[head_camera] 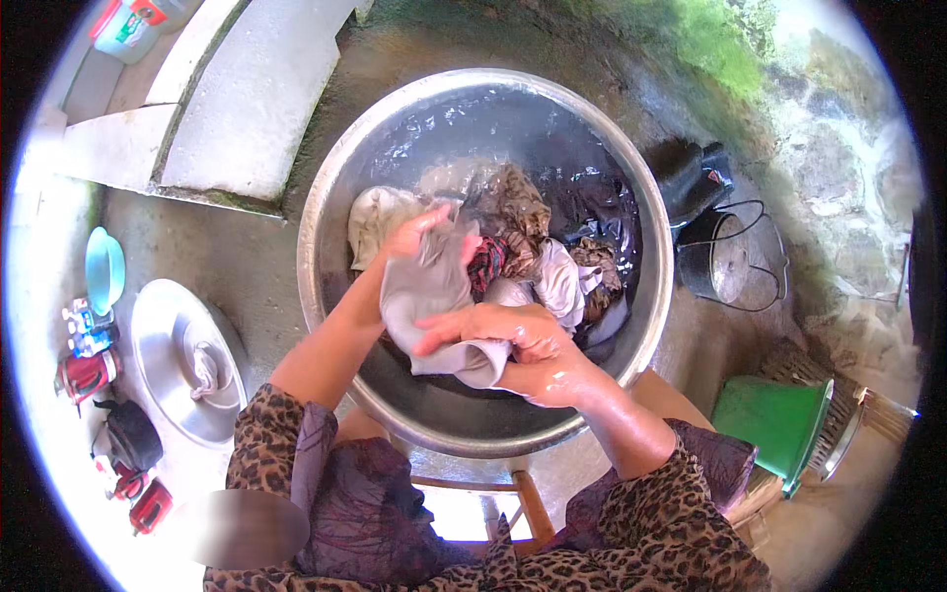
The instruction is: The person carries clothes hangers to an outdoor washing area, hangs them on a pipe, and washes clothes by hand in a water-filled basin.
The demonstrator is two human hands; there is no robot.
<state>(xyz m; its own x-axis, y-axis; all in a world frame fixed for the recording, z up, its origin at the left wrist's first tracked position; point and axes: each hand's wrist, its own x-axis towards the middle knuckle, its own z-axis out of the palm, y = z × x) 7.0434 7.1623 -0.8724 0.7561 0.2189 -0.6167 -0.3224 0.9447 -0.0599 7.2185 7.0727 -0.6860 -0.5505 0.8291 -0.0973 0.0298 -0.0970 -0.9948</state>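
Observation:
A wet light-grey garment [429, 288] is stretched between my two hands above a large round metal basin [325, 155]. My left hand [419, 233] grips its far part, with the thumb up and some fingers hidden behind the cloth. At the near, rolled end, my right hand [518, 337] has hold of the fabric, fingers reaching across it. Wet skin shines on that hand and wrist. Beyond them, in dark water, lie a beige cloth [377, 214], a brown patterned cloth [518, 200], a red-and-black checked cloth [488, 260], a pale shiny cloth [560, 281] and dark fabric [592, 196].
Left of the basin stands a wide metal bowl [159, 355] holding a small white cloth [203, 370]. A light stone slab [244, 103] borders the far left. To the right are a blackened pot [699, 251] with a wire handle and a green plastic container [766, 422].

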